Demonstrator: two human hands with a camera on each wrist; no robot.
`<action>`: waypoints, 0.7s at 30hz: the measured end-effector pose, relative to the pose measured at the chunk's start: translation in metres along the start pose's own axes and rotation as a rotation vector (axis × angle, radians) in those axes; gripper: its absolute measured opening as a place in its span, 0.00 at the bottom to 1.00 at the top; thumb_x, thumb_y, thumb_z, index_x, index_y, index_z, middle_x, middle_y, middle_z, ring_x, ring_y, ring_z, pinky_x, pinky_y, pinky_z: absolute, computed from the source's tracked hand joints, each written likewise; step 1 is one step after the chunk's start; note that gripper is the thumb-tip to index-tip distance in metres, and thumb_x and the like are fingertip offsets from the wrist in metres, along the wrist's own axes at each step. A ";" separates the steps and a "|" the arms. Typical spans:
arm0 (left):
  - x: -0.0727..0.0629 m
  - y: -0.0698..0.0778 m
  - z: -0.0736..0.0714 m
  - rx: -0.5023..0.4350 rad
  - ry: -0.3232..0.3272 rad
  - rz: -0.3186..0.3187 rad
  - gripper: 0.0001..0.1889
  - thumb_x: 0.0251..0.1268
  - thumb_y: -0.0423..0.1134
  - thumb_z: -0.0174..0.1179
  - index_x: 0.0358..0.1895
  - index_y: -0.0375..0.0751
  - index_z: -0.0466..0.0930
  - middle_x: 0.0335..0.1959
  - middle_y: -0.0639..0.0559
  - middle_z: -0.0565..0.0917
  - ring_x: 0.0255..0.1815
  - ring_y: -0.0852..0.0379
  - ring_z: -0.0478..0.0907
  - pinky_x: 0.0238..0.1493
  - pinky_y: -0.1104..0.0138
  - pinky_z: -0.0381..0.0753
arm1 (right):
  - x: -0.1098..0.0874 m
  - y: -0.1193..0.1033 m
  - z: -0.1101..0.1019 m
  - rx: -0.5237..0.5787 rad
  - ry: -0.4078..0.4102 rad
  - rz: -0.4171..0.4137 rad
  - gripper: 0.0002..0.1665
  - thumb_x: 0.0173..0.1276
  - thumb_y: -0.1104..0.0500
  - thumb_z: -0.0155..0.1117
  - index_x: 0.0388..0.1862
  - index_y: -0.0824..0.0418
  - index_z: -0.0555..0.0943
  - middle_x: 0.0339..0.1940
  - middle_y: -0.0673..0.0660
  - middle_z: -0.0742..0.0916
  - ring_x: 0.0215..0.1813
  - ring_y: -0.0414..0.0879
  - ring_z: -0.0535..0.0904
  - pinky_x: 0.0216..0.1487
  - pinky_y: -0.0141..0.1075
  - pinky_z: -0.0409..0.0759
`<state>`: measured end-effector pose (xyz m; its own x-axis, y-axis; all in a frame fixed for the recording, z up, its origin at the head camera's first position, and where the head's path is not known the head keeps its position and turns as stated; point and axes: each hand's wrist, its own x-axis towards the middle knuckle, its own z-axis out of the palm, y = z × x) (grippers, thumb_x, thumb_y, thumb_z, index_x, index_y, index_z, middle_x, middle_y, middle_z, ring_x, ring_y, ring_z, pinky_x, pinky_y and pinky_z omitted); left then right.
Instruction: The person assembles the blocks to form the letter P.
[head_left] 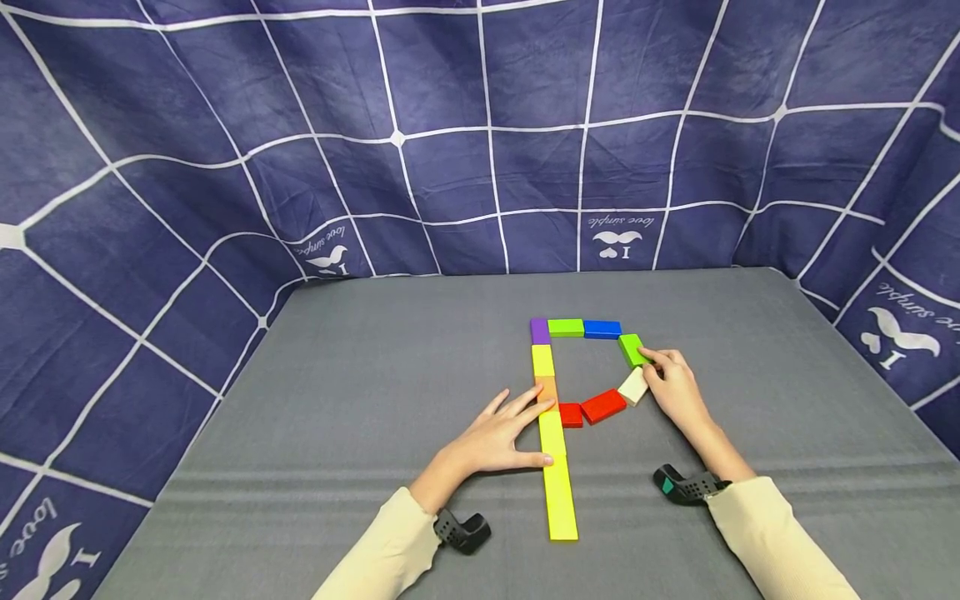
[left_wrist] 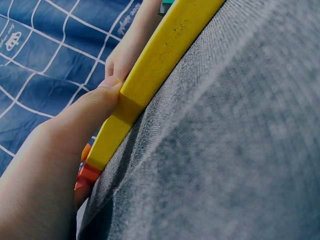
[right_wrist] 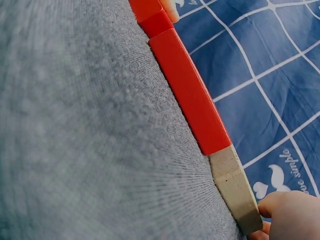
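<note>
Flat coloured blocks lie end to end on the grey cloth, forming a P shape in the head view. My left hand [head_left: 498, 437] rests with spread fingers on the upright row, its fingertips at the orange block [head_left: 547, 387] and its thumb against the edge of a yellow block [head_left: 558, 475]. With thumb and index finger my right hand [head_left: 675, 390] pinches the lower right corner of a green block [head_left: 632, 348], where it meets a white block [head_left: 633, 387]. In the right wrist view, the thumb is by the end of the white block [right_wrist: 237, 192]. Its other fingers are mostly hidden.
A purple block [head_left: 540, 331] tops the row, followed rightward by another green block [head_left: 566, 327] and a blue block [head_left: 602, 329]. Two red blocks, one short [head_left: 572, 415] and one longer [head_left: 604, 406], lie below. A blue checked cloth [head_left: 450, 175] hangs behind the grey surface [head_left: 337, 375].
</note>
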<state>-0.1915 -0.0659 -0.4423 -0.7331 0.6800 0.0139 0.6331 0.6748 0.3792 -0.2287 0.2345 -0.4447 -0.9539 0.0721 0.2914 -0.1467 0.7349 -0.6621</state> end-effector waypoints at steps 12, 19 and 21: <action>-0.001 -0.001 0.001 0.000 0.002 0.001 0.42 0.53 0.66 0.52 0.71 0.63 0.47 0.74 0.62 0.43 0.73 0.61 0.49 0.74 0.56 0.39 | -0.002 -0.003 0.001 -0.007 0.000 0.020 0.21 0.67 0.61 0.46 0.58 0.67 0.73 0.47 0.67 0.75 0.42 0.55 0.72 0.41 0.41 0.68; 0.000 -0.001 0.000 -0.012 0.012 -0.001 0.41 0.54 0.66 0.51 0.71 0.62 0.48 0.74 0.61 0.44 0.73 0.60 0.50 0.74 0.55 0.40 | -0.001 -0.003 -0.005 0.065 0.091 0.045 0.21 0.70 0.58 0.45 0.57 0.65 0.73 0.48 0.64 0.76 0.43 0.47 0.73 0.40 0.26 0.69; 0.000 -0.001 0.000 -0.044 0.027 -0.004 0.39 0.55 0.65 0.51 0.70 0.61 0.50 0.74 0.60 0.45 0.73 0.59 0.51 0.73 0.55 0.42 | -0.001 -0.004 -0.009 0.072 0.134 0.045 0.20 0.70 0.57 0.45 0.56 0.64 0.74 0.48 0.63 0.77 0.42 0.42 0.71 0.39 0.24 0.68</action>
